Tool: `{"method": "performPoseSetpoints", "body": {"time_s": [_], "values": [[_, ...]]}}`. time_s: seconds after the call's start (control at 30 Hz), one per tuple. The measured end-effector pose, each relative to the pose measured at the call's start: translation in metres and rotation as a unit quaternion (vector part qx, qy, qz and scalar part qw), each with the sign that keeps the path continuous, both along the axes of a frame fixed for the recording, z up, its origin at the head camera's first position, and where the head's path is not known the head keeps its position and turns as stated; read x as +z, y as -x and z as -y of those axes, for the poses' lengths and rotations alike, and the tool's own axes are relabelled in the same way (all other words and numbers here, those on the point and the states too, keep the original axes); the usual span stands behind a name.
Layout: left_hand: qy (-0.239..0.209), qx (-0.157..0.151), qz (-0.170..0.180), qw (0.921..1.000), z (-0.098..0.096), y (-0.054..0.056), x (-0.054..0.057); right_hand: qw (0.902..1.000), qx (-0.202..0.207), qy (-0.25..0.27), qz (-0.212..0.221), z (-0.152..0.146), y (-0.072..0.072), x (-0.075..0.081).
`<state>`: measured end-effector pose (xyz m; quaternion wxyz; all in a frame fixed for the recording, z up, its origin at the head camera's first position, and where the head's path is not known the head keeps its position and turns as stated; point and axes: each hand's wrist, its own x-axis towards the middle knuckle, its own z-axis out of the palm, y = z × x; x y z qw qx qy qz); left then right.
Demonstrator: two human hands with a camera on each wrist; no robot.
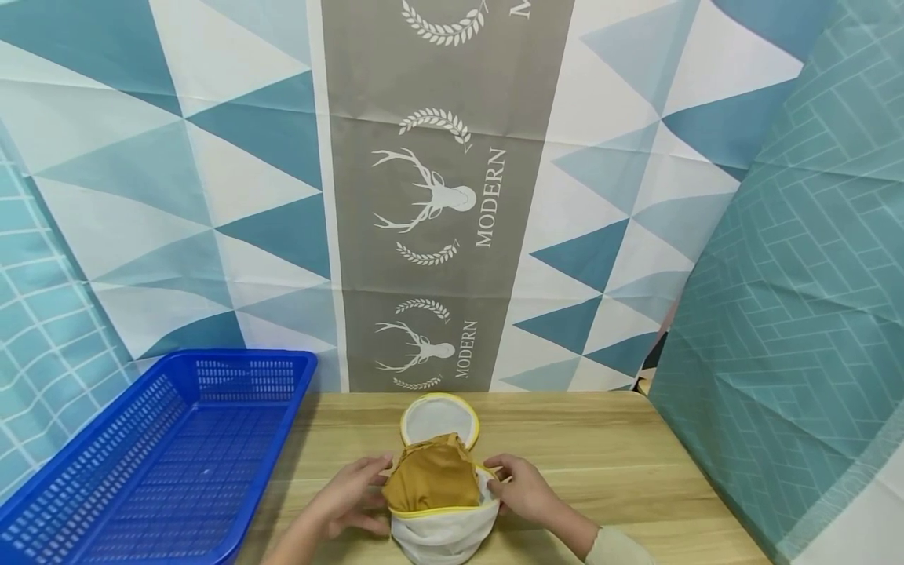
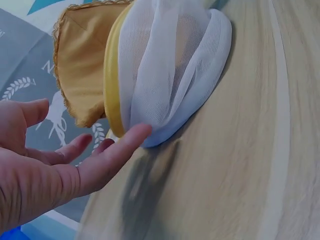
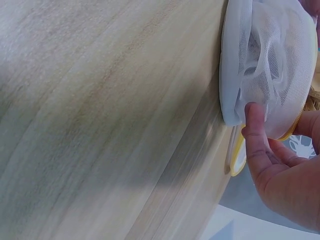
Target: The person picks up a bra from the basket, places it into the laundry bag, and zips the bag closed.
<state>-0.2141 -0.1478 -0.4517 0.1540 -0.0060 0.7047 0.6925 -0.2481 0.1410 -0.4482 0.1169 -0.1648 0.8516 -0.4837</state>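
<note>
A wooden table [image 1: 600, 447] carries the work, with a blue plastic basket [image 1: 184, 463] at the person's left. The white mesh bag [image 1: 445, 537] stands on the table before the person, between both hands, its mouth open. I'd judge the step as working the cloth [image 1: 434, 479] at that mouth, though whether in or out I can't tell; the next move seems to call for steadying the rim while the cloth is gripped. The bag looks soft and creased, edged in yellow; the mustard cloth, ruffled at its border, bulges out of it. Behind it shows the round lid [image 1: 441, 420], thrown back. The right hand [image 1: 523, 490] pinches the bag's edge; the left hand [image 1: 351, 494] has its fingers loosely spread beside the bag, gripping nothing.
</note>
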Motion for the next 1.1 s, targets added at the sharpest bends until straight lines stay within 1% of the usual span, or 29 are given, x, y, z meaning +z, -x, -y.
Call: {"method": "performPoseSetpoints", "body": {"time_s": [0.07, 0.33, 0.53, 0.6, 0.73, 0.9, 1.1], "values": [[-0.007, -0.004, 0.002, 1.0000, -0.002, 0.000, -0.002, 1.0000, 0.001, 0.003, 0.002, 0.000, 0.000, 0.000], [-0.003, 0.001, 0.020, 0.9998, -0.009, 0.002, -0.005, 0.9999, -0.003, 0.009, 0.006, 0.000, -0.003, -0.001], [-0.025, -0.010, 0.007, 0.9996, -0.011, 0.002, -0.005, 0.9999, 0.000, 0.011, 0.004, -0.001, -0.002, -0.001], [-0.027, -0.006, 0.004, 0.9996, -0.013, 0.003, -0.004, 0.9999, 0.003, 0.014, 0.007, 0.000, -0.002, 0.000], [-0.021, 0.008, 0.009, 0.9997, -0.016, 0.004, -0.004, 0.9996, 0.007, 0.024, 0.016, 0.001, -0.003, 0.002], [-0.034, 0.004, 0.014, 0.9993, -0.021, 0.003, -0.005, 0.9992, 0.005, 0.033, 0.023, 0.001, -0.003, 0.003], [-0.050, 0.007, 0.010, 0.9987, -0.024, 0.003, -0.007, 0.9993, 0.003, 0.030, 0.020, -0.001, -0.002, 0.003]]}}
